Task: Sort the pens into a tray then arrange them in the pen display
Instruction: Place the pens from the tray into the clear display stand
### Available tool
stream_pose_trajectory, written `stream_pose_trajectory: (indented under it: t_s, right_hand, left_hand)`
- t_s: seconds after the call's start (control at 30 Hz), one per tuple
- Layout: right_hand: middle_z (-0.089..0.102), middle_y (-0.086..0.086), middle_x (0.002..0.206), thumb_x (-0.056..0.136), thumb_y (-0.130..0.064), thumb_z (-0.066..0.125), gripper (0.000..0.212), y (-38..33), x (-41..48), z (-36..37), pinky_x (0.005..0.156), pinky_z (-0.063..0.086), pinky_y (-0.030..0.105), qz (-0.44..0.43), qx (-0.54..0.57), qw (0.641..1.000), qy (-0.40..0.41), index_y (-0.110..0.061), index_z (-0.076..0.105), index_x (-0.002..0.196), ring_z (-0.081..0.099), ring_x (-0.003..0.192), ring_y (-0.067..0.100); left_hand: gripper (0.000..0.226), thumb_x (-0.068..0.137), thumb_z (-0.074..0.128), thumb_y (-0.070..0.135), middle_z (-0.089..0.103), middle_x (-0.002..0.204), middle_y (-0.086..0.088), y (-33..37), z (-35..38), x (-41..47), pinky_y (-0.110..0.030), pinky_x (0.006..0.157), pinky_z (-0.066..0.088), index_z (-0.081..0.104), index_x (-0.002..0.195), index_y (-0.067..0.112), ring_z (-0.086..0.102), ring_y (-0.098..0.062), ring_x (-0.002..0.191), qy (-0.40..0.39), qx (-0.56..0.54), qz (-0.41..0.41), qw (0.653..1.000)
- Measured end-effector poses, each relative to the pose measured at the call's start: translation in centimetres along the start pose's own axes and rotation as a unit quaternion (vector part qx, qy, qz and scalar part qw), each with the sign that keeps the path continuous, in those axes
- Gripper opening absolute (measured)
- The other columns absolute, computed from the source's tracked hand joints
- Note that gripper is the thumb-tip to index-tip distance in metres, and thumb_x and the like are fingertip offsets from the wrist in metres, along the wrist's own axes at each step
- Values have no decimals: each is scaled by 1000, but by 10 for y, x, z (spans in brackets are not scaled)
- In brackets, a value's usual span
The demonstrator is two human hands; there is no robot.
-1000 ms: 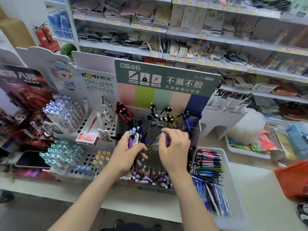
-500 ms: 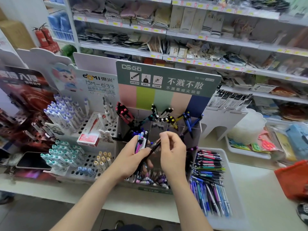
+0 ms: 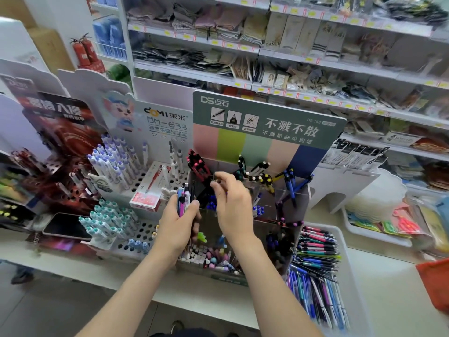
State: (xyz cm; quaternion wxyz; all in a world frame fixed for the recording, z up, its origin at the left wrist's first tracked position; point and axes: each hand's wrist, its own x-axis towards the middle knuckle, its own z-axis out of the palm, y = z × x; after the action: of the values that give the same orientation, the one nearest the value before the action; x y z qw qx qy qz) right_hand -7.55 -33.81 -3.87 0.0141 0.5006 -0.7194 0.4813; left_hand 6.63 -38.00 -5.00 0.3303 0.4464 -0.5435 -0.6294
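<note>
My left hand [image 3: 178, 223] grips a bunch of pens [image 3: 182, 200] upright, their blue, pink and white tops sticking out above the fingers. My right hand [image 3: 232, 206] is raised over the clear tiered pen display [image 3: 295, 198], thumb and forefinger pinched on a dark pen near the red-capped pens [image 3: 197, 163] in the back left slot. The display's front compartments hold pens with pastel caps [image 3: 216, 260]. A white tray [image 3: 349, 283] to the right holds many pens [image 3: 315, 271] lying flat.
A white holed pen stand [image 3: 136, 237] with purple and teal pens stands left of the display. A phone [image 3: 65, 227] lies at the far left. Further white trays [image 3: 379, 235] and an orange bag [image 3: 435, 280] sit right. Store shelves [image 3: 267, 59] rise behind.
My right hand has drawn a dark pen out of the bunch and lifted it up and back toward the display's rear left slot. My left hand rose slightly with the bunch.
</note>
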Motion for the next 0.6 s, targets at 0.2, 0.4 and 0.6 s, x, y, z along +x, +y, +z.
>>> stream_pose_trajectory:
  t_s: [0.2,0.4,0.6]
  right_hand:
    - [74,-11,100,104,-34,60,19,11,0,11,78,45,46,-87,-170,979,-65,-24,75,97,51,93,23]
    - [76,-16,96,101,-31,71,21,-17,-2,-14,78,54,19,152,137,974,-100,-30,77,121,69,86,6]
    - [70,-11,99,106,-16,63,14,-26,8,-26,74,52,18,192,199,942,190,-18,65,120,67,86,5]
  left_hand:
    - [26,106,64,25,70,86,-7,4,-7,0,-37,51,46,53,126,12,54,-22,59,-50,-22,-1,998]
    - [5,108,62,24,69,84,-9,11,-13,4,-37,55,49,61,113,24,57,-25,62,-150,12,37,988]
    - [15,108,59,17,70,89,-15,6,-11,0,-40,52,58,59,122,13,66,-31,66,-80,-28,0,996]
